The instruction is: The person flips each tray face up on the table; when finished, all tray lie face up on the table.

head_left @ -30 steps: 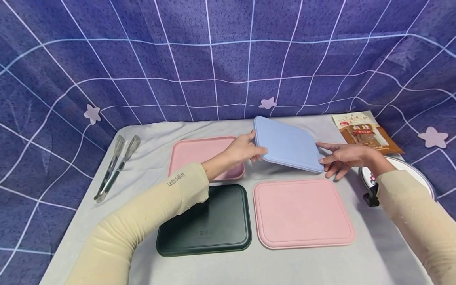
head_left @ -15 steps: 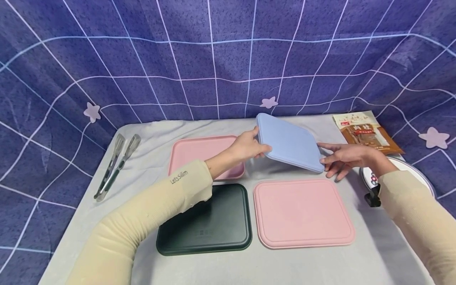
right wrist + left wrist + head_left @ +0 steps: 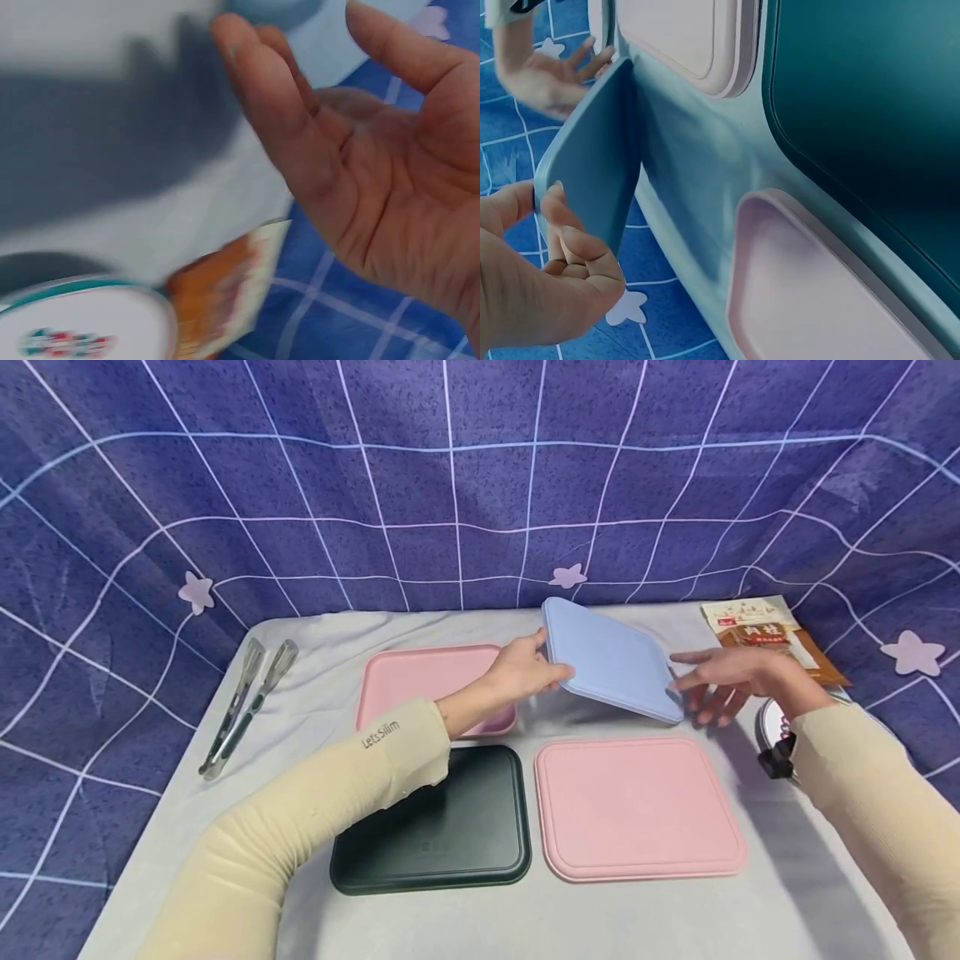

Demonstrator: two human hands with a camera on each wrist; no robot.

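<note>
My left hand (image 3: 525, 668) pinches the left edge of a flat light-blue tray (image 3: 611, 656), thumb on top and fingers beneath. The tray is tilted, its left end raised and its right corner low, close over the white cloth. In the left wrist view, the fingers of the left hand (image 3: 551, 281) hold the near edge of the blue tray (image 3: 592, 169). At the tray's right end is my right hand (image 3: 727, 677), fingers loosely spread, tips overlapping its edge in the head view. The palm of the right hand (image 3: 390, 187) shows bare in the right wrist view.
A rimmed pink tray (image 3: 405, 681) lies behind the left forearm. Nearer are a dark green tray (image 3: 457, 827) and another pink tray (image 3: 641, 810). Metal tongs (image 3: 243, 714) lie left. At right are a brown packet (image 3: 757, 622) and a white, dark-rimmed round piece (image 3: 82, 326).
My left hand has shifted slightly right, with the blue tray's left end a little higher. The right hand's fingers have loosened from the tray's right edge and the hand has lifted slightly.
</note>
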